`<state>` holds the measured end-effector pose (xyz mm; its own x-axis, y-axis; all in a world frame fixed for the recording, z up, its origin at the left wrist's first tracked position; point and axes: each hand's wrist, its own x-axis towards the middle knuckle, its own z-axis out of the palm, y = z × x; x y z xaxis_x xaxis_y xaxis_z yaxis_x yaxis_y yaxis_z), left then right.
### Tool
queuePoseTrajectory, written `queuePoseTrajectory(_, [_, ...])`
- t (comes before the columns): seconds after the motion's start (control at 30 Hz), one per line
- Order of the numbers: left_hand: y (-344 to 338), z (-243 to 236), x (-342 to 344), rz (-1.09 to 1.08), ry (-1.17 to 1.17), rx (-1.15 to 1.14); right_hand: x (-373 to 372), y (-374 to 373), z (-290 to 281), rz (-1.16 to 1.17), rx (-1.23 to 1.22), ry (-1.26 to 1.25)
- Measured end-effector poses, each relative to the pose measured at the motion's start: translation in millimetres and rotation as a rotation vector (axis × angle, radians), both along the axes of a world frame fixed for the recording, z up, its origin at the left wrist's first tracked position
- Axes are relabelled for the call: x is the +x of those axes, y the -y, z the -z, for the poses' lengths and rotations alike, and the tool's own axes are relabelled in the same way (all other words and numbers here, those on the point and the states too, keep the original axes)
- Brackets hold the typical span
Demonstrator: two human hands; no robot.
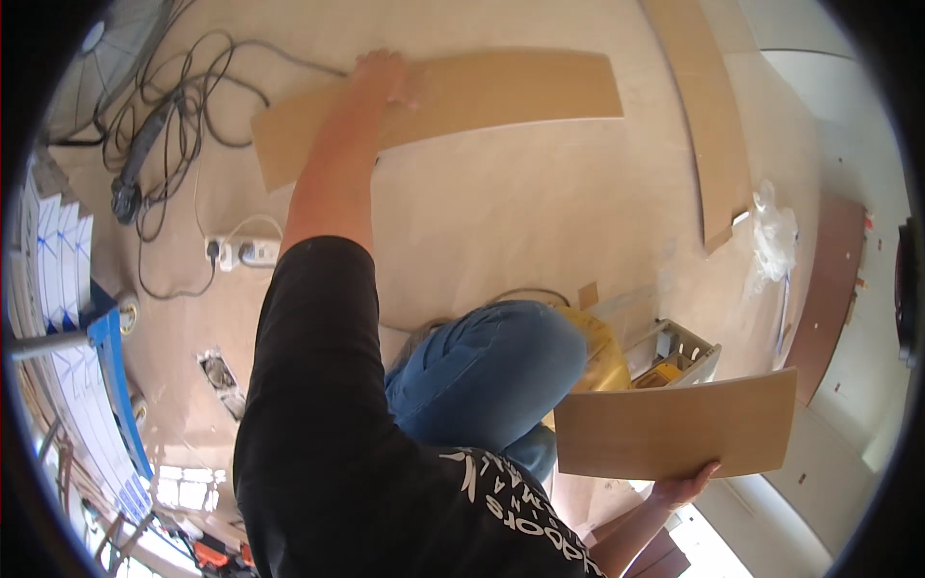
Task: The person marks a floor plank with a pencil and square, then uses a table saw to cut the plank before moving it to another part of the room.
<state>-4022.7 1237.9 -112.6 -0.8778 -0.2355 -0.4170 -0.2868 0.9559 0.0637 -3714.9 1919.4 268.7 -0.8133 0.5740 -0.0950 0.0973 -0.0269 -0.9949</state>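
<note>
A long, light-brown board [511, 89] lies flat on the floor ahead of me. My left hand [383, 77] reaches out to it and closes over its far edge, left of the board's middle, with the thumb resting on its face. At the lower right, a shorter brown board [674, 429] is held up off the floor beside my knee. My right hand [684, 486] grips it by its lower edge, fingers partly hidden behind it.
A tangled black cable [198, 106] with a dark power tool [135, 173] lies at left, near a white power strip [236, 252]. Another long board [708, 125] and crumpled clear plastic [771, 231] are at right. A toolbox [679, 352] stands beyond the short board; stacked white panels [72, 385] fill the left.
</note>
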Motion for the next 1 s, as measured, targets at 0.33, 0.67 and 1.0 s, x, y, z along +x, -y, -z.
queuePoseTrajectory(0.33, [0.6, -21.9, 8.2, 0.06, -0.302, 0.469, 58.3, -18.8, -16.4, 0.179, 0.032, -0.086])
queuePoseTrajectory(0.67, [-122.3, -229.6, 30.9, 0.152, -0.409, 0.213, 133.3, -69.0, -17.2, 0.426, 0.123, -0.316])
queuePoseTrajectory(1.0, [-219.5, -413.0, 73.0, -0.045, -0.186, 1.128, -21.0, -56.7, -147.9, 0.128, -0.463, -0.158])
